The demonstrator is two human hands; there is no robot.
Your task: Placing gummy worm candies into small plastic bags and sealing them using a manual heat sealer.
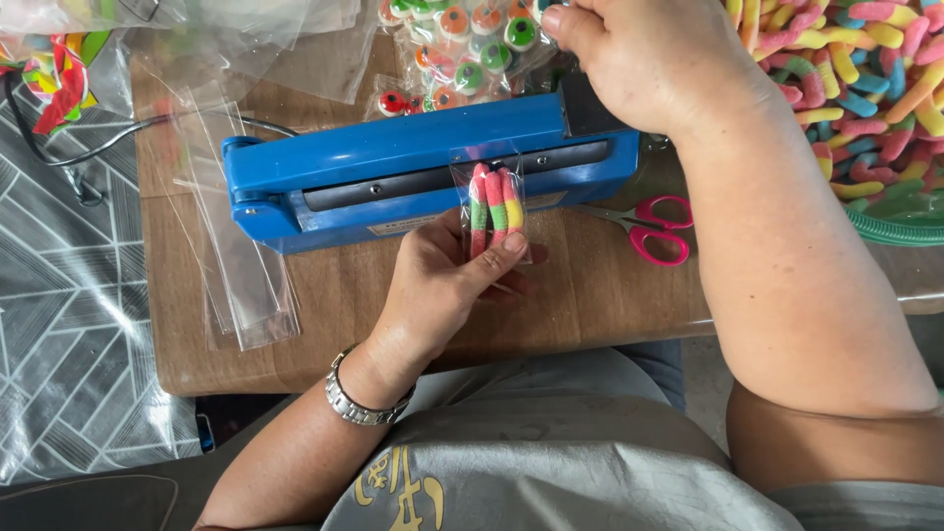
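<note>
My left hand (442, 280) pinches a small clear bag of striped gummy worms (495, 205) and holds its top edge in the jaw of a blue heat sealer (393, 167) on the wooden table (324, 324). My right hand (649, 59) rests on top of the sealer's black handle end at the right, fingers curled over it. A metal watch sits on my left wrist.
Pink-handled scissors (649, 228) lie right of the sealer. A green basket of loose gummy worms (865, 88) is at the far right. Bags of eyeball candies (462, 49) lie behind the sealer. Empty clear bags (241, 285) lie at the left, with a black cord (88, 147) beside them.
</note>
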